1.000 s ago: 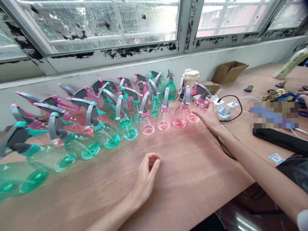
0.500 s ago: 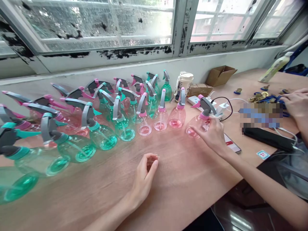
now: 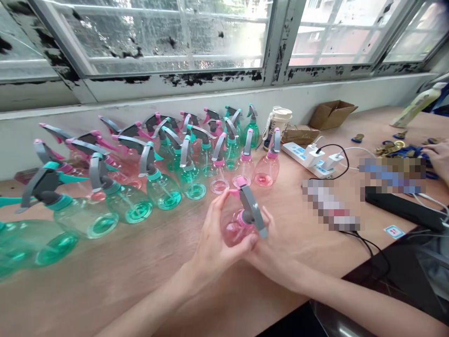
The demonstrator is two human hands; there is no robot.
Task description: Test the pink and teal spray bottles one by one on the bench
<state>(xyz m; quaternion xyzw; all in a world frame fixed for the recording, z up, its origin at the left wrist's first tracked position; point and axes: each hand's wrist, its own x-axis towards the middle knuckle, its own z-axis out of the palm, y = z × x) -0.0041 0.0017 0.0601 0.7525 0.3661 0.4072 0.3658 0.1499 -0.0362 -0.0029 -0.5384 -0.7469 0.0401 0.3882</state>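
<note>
Whereas half a second ago the right hand [image 3: 271,255] alone held the pink spray bottle [image 3: 242,216] close by the power strip [image 3: 294,150], the bottle has now been drawn toward the person and lies between both hands, to the left of the power strip and well in front of it. The left hand [image 3: 218,238], which was curled around nothing over the table [image 3: 168,290], has now closed on it, its thumb in front and its fingers bent around the left side of the bottle. The fingers of the right hand rise bent behind the grey handle [image 3: 253,208]; handle and left thumb hide the contact, so whether they pinch the bottle cannot be told. Nor can it be told whether its base touches the table. For the work in hand, this appears to mean that the bottle is separated from the others and within the left hand's grip. The row of spray bottles [image 3: 164,194], green and pink, stands left of the power strip, with the cup [image 3: 278,122] just behind it.
</note>
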